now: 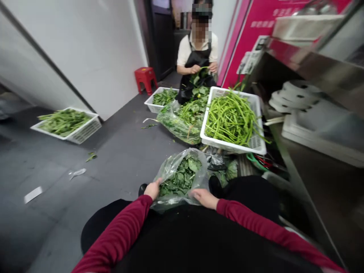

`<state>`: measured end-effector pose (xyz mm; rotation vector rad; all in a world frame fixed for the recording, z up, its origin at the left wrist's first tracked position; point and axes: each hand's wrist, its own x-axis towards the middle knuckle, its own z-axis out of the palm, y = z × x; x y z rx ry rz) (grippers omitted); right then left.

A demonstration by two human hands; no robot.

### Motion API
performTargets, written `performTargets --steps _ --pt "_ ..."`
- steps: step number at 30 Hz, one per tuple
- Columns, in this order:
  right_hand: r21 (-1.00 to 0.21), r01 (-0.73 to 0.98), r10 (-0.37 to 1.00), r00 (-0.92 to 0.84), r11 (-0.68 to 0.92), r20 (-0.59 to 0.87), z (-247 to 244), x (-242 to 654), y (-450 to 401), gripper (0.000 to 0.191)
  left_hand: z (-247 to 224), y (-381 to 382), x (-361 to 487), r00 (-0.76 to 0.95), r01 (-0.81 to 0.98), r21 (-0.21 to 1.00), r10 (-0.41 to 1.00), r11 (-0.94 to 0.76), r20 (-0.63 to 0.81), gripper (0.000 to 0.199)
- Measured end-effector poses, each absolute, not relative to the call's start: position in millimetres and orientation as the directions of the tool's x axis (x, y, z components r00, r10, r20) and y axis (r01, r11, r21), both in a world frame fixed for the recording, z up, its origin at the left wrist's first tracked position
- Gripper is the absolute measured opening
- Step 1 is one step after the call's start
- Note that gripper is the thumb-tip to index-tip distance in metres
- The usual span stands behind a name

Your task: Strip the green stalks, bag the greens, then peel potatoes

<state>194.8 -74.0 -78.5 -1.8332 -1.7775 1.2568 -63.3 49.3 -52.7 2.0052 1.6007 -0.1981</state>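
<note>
Plastic bag (pixel 204 172), clear, sits in front of the wearer between the knees, mouth open upward, loaded with loose green leaves (pixel 182 177)

Left hand (pixel 152 190) has its fingers closed on the left side of the bag's rim; right hand (pixel 205 198) has its fingers closed on the near right side. Both grip film only, leaves lie between them. Wearer's sleeves (pixel 125 227) are dark red, pushed back from the wrists

Just beyond the bag to the right: white basket (pixel 233 146) full of long green stems (pixel 230 117), some poking over the right edge. Black plastic bag (pixel 215 159) is tucked below its near side. Left of that basket, a larger clear bag (pixel 173 121) spills leafy greens

Co-worker (pixel 199 57) in white top and black apron faces the wearer, both hands on a green stalk (pixel 204 68). A smaller white basket (pixel 156 109) of leaves is near the co-worker, red stool (pixel 145 79) behind it

Well apart on the left, another white basket (pixel 85 131) of greens stands on the grey floor (pixel 119 167). Leaf scraps (pixel 91 156), a crumpled white scrap (pixel 77 173) and a white card (pixel 33 194) lie nearer

Far right is blurred; looks like white containers (pixel 298 94) on a desk (pixel 318 178)
</note>
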Motion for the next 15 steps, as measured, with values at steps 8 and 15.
performTargets --steps 8,15 --pt "-0.838 0.455 0.920 -0.092 -0.300 -0.380 -131.2 177.1 -20.0 0.098 -57.7 16.5 13.3 0.700 0.681 0.664 0.538 -0.307 -0.469 0.034" --pt "-0.942 0.132 0.925 -0.188 -0.309 -0.330 -132.8 185.4 12.9 0.050 -65.4 59.8 44.7 0.628 0.620 0.782 0.635 -0.059 -0.450 0.022"
